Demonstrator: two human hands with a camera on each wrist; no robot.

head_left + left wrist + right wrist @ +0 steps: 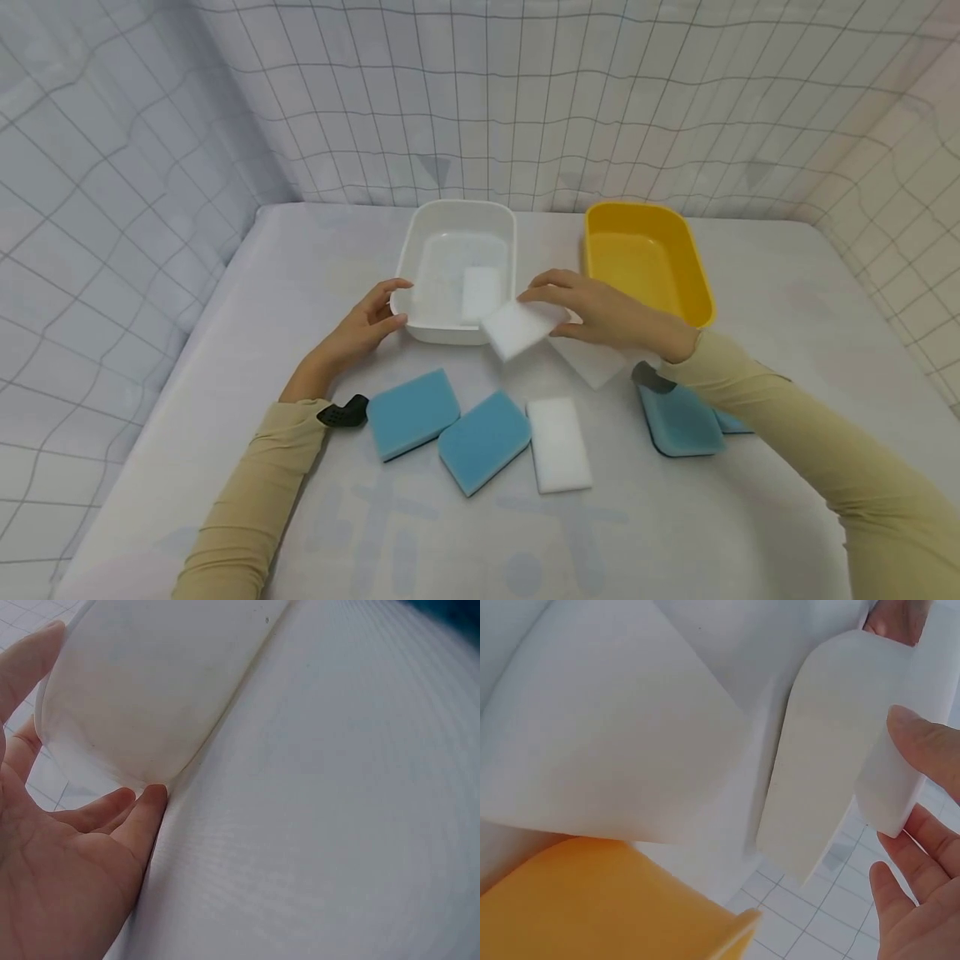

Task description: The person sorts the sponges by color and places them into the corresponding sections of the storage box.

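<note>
My left hand (pixel 367 321) grips the left front corner of a white plastic bin (pixel 450 335), its fingers at the rim and the thumb on the outer wall. A white sponge (pixel 482 292) lies inside that bin. My right hand (pixel 603 312) pinches another white sponge (pixel 521 329), tilted, at the bin's right front corner. In the right wrist view this held sponge (pixel 889 784) sits between thumb and fingers. Below the right hand lies a further white sponge (pixel 592 362), partly hidden by it.
A yellow bin (pixel 701 292) stands at the back right. In front lie two blue sponges (pixel 412 412) with dark undersides and a white sponge (pixel 560 446). More blue sponges (pixel 682 421) lie beneath the right forearm, partly covered. A white grid-patterned curtain (pixel 480 100) hangs behind the table.
</note>
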